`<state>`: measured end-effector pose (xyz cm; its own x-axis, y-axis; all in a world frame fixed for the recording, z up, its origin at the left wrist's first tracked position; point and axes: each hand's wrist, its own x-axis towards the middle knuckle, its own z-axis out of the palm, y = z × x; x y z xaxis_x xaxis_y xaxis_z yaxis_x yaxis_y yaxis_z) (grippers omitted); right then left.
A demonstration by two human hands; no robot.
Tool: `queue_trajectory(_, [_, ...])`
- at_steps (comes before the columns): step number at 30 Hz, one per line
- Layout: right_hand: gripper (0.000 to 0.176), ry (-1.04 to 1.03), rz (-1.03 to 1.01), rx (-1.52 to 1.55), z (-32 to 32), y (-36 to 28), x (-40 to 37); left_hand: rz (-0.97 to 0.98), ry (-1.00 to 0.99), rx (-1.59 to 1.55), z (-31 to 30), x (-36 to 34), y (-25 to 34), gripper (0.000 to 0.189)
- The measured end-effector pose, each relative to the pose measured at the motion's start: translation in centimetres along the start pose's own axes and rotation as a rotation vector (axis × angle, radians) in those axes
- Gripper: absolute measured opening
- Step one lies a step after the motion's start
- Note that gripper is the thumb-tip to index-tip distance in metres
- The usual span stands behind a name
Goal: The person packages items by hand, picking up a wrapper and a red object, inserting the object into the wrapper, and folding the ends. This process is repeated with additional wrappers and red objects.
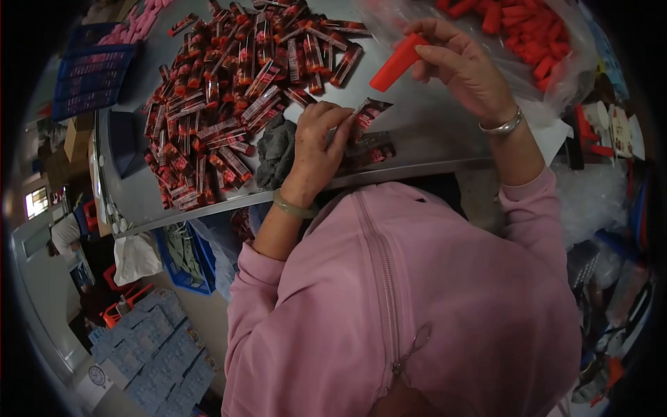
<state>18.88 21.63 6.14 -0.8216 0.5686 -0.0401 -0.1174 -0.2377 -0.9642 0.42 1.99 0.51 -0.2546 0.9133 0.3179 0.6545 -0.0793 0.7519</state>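
Observation:
My right hand (464, 73) is raised over the table and pinches a red tapered plastic piece (397, 64) between thumb and fingers. Its lower end points down and left. Lower and to the left, my left hand (321, 142) grips a printed dark and red wrapper sleeve (368, 117) by its left end. A small gap separates the red piece from the sleeve. Flat on the table below the sleeve lie more printed wrappers (375, 150). A crumpled grey cloth (276, 154) sits just left of my left hand.
Many wrapped red-and-dark tubes (222, 118) are heaped on the metal table (417, 154). A clear plastic bag (578, 52) of loose red pieces lies at the upper right. Blue baskets (94, 76) with pink pieces stand upper left. Light-blue boxes (149, 344) are stacked on the floor.

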Motion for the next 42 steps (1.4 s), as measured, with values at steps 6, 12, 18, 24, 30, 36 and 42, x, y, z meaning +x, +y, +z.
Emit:
queue_trajectory(6, [0.019,-0.029,0.024,0.04,0.0,0.7,0.4,-0.089,-0.007,-0.099,0.0,-0.1,-0.2,0.01])
queue_trajectory(12, [0.019,-0.022,0.07,-0.04,-0.1,1.3,0.8,-0.123,-0.015,-0.198,0.1,-0.1,0.2,0.011])
queue_trajectory(18, [0.019,-0.079,0.045,-0.345,0.4,1.1,0.9,-0.206,-0.053,-0.28,0.3,-0.3,0.4,0.012])
queue_trajectory(24, [0.016,-0.029,-0.078,-0.237,2.7,2.4,0.5,-0.581,-0.1,-0.747,0.6,0.0,1.9,0.02])
queue_trajectory(30, [0.023,0.009,-0.252,-0.5,3.9,3.5,-0.2,-0.687,-0.106,-1.166,1.1,0.2,2.3,0.024])
queue_trajectory(36, [0.061,0.0,-0.503,-0.965,5.2,3.3,-1.9,-0.656,-0.028,-1.266,1.2,0.3,2.5,0.023])
queue_trajectory(42, [0.088,0.046,-0.566,-1.129,6.4,5.1,-2.6,-0.66,-0.015,-1.363,1.4,0.2,2.6,0.021])
